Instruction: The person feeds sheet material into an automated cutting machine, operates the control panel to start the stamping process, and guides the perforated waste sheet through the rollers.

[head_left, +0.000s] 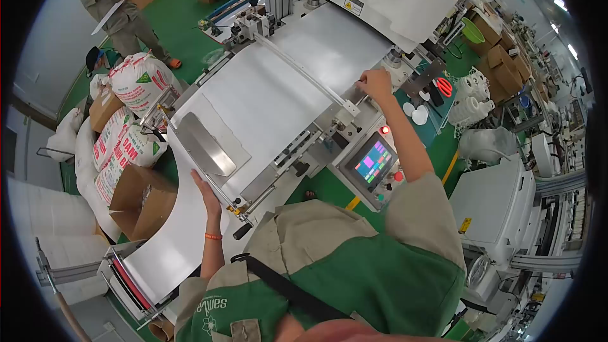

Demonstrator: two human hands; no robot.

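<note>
A wide white sheet (272, 82) runs through the machine and curves down at its left end. My left hand (206, 194) has its fingers stretched out along the sheet's edge, beside the metal frame and below a shiny metal tray (206, 142). At the machine's right side, my right hand (375, 83) is by the sheet's near edge with its fingers curled in; whatever may be between them is too small to make out. Below my right hand is a control panel with a lit screen (373, 162) and a red lamp (384, 130).
A person (120, 9) stands at the upper left behind stuffed sacks (139, 82). An open carton (140, 202) is left of the sheet. Red scissors (444, 87) and white discs (419, 114) lie right of my right hand. A black-handled crank (242, 231) juts out near my left hand.
</note>
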